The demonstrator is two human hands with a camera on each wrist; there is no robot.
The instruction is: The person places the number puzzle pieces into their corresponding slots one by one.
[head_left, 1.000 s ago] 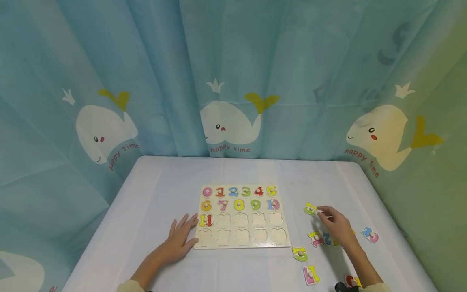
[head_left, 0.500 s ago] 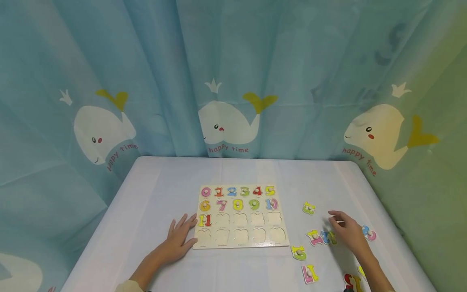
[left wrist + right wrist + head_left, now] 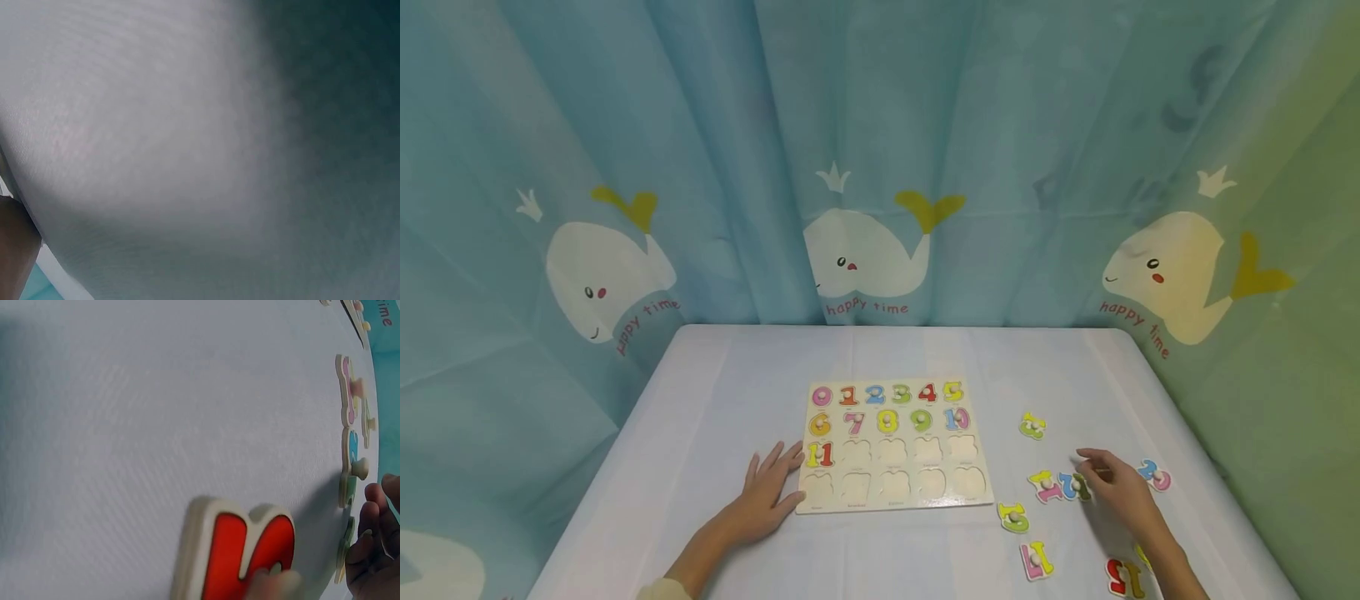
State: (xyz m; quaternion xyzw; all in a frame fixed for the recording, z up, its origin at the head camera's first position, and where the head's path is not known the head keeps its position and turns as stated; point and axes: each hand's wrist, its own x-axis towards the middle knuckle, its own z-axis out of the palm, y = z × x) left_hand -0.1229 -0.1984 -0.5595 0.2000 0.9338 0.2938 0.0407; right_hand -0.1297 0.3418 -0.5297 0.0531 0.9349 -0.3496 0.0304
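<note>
In the head view my left hand (image 3: 763, 500) lies with its fingers spread at the left edge of a wooden number puzzle board (image 3: 895, 510). Fingertips and thumb touch that edge. My right hand (image 3: 1120, 487) hovers over the right side of the table, thumb and index finger bent, nothing seen between them. Closest to its fingertips is a blue and dark green number piece (image 3: 1067, 485) with a knob. In the right wrist view the fingers (image 3: 369, 519) appear apart from the piece's knob (image 3: 360, 468). The left wrist view is mostly blurred pale cloth.
Around the right hand lie a yellow-pink piece (image 3: 1047, 486), a blue-pink piece (image 3: 1161, 479), a yellow-green piece (image 3: 1032, 427), another yellow-green piece (image 3: 1013, 518), a pink-yellow piece (image 3: 1037, 562) and a red-brown piece (image 3: 1117, 577). A yellow piece is partly hidden by the right forearm.
My right hand has drawn back from the upper yellow-green piece, then lowered towards the blue and dark green one. My left hand keeps its place at the board. The head view has shifted slightly.
</note>
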